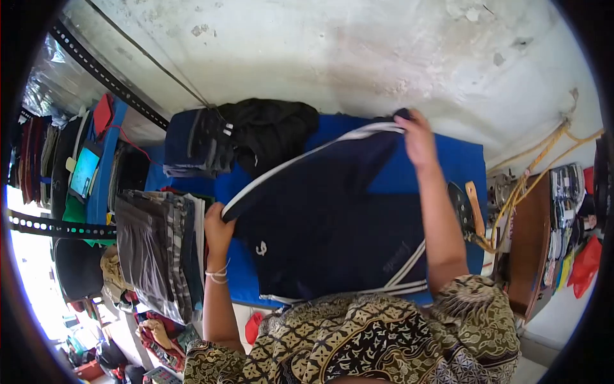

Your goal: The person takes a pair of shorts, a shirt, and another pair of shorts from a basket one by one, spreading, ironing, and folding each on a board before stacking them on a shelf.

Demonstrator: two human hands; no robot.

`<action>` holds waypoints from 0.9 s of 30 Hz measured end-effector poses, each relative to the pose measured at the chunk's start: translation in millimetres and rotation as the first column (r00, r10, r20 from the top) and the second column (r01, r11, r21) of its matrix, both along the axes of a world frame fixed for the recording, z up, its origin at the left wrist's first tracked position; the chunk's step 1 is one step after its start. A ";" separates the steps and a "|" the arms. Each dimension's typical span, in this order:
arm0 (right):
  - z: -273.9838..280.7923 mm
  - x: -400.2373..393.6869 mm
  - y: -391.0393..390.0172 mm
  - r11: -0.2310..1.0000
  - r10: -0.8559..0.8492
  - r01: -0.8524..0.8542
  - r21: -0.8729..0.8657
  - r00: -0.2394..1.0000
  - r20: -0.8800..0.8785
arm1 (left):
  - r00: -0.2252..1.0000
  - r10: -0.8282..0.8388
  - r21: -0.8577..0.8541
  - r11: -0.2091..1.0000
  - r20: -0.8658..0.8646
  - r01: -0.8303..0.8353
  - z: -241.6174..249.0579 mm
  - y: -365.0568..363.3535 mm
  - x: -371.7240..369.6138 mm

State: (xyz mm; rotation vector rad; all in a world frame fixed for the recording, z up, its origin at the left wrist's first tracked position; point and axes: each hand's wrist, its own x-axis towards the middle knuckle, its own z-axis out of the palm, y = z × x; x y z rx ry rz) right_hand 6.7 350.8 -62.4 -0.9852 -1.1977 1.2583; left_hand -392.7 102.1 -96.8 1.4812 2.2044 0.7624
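A dark navy sports top with white stripes along its sleeves lies partly spread on a blue-covered table. A small white logo shows near its left end, and faint lettering lower right. My left hand pinches the striped edge at the left, by the shoulder. At the far right, my right hand grips the end of the same sleeve, holding the striped edge stretched and slightly raised. The fingertips of both hands are partly hidden by cloth.
Folded trousers are stacked left of my left hand. Folded dark jeans and a crumpled black garment lie at the back. An iron with a wooden handle stands at the right edge, near yellow rope. A lit phone is at left.
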 end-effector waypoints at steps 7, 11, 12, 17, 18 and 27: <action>41.9 150.8 -224.0 0.916 0.293 -0.159 -0.367 0.892 0.344 | 0.855 -0.431 0.191 0.849 -0.290 0.493 33.4 -99.2 72.3; -42.6 172.3 -293.2 0.630 0.348 0.119 -0.768 0.841 0.416 | 0.768 -0.582 0.011 0.795 -0.265 0.606 7.1 -123.5 89.3; -45.5 163.8 -297.6 0.652 0.397 0.125 -0.748 0.784 0.478 | 0.771 -0.583 0.004 0.797 -0.256 0.604 4.0 -124.0 90.7; 2.0 166.0 -276.0 0.899 0.044 0.083 -0.431 0.960 0.277 | 0.820 -0.483 0.116 0.836 -0.308 0.536 18.9 -118.4 92.8; 22.2 169.4 -278.8 0.915 -0.021 0.090 -0.393 0.984 0.176 | 0.835 -0.439 0.195 0.834 -0.331 0.516 27.0 -119.2 94.0; -31.9 203.1 -337.3 0.891 0.380 0.201 -0.406 0.157 0.912 | 0.719 -0.585 -0.043 0.786 -0.376 0.617 47.7 -145.0 130.3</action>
